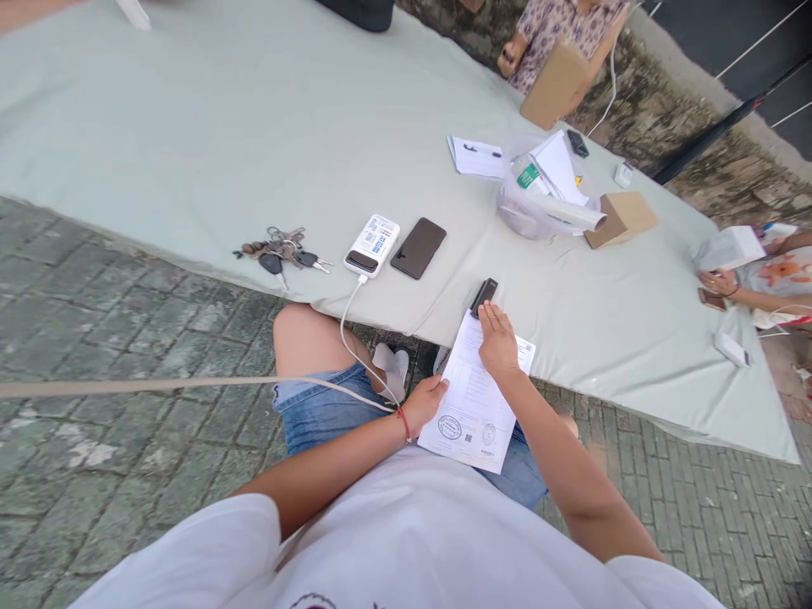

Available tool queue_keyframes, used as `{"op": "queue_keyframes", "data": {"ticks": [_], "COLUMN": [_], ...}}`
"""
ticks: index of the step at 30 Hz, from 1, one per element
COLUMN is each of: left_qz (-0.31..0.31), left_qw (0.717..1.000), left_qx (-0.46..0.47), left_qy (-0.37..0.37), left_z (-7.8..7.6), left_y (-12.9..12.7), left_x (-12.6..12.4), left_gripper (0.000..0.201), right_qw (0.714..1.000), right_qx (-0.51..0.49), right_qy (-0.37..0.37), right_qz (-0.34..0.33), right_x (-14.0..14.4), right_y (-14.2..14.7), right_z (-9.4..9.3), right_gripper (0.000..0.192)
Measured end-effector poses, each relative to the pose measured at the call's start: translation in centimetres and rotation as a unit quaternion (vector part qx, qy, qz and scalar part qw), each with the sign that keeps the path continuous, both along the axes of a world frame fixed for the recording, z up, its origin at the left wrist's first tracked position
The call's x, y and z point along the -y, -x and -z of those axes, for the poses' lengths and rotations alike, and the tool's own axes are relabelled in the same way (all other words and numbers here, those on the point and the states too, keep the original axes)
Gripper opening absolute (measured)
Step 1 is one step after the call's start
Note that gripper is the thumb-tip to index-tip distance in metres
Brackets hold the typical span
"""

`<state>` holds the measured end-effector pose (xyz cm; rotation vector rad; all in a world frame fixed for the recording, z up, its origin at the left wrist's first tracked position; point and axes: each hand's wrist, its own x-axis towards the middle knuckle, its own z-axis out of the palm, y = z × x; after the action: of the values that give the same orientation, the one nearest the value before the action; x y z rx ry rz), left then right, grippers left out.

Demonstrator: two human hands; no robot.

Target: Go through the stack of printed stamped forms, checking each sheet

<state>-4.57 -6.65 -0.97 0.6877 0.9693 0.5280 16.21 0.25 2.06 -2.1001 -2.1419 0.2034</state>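
A printed sheet (473, 397) is being held half on the lap, half on the bench (190, 127) edge, its long axis running away from the body toward a small black device (483, 295). The sheet's near left edge is being pinched by the left hand (426, 403), while the right hand (496, 340) is being laid flat and open on its far end, fingertips just short of the device, so the right hand is lying nearer to it

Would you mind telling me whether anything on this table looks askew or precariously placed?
The white printed paper sheet juts off the pale green cloth-covered table edge over the lap, kept by the left hand and right hand. The white rectangular power bank sits close to the edge, its cable dangling.
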Motion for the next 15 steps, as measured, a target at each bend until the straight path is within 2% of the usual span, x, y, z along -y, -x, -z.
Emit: {"op": "queue_keyframes", "data": {"ticks": [5, 8, 11, 13, 15], "left_qz": [-0.001, -0.01, -0.024, -0.032, -0.04], "left_qw": [1.0, 0.999, 0.998, 0.997, 0.996], "left_qx": [0.026, 0.031, 0.037, 0.045, 0.052], "left_qy": [0.01, 0.026, 0.041, 0.051, 0.06], "left_z": [-0.4, -0.7, -0.7, -0.6, -0.5], "left_y": [0.1, 0.7, 1.3, 1.5, 1.5], "left_x": [0.0, 0.3, 0.9, 1.4, 1.8], "left_gripper": [0.051, 0.056, 0.061, 0.064, 0.065], "right_qw": [0.998, 0.984, 0.944, 0.901, 0.867], "right_qx": [-0.051, -0.13, -0.203, -0.25, -0.278], "right_qy": [-0.038, -0.099, -0.159, -0.157, -0.128], "right_qz": [0.016, 0.073, 0.207, 0.318, 0.393], "right_x": [-0.9, 0.0, 3.8, 7.6, 11.6], "right_y": [-0.6, -1.7, -3.5, -4.7, -5.6], "right_z": [-0.7, -1.3, -1.1, -0.5, 0.3], "right_gripper": [0.068, 0.057, 0.05, 0.053, 0.057]}}
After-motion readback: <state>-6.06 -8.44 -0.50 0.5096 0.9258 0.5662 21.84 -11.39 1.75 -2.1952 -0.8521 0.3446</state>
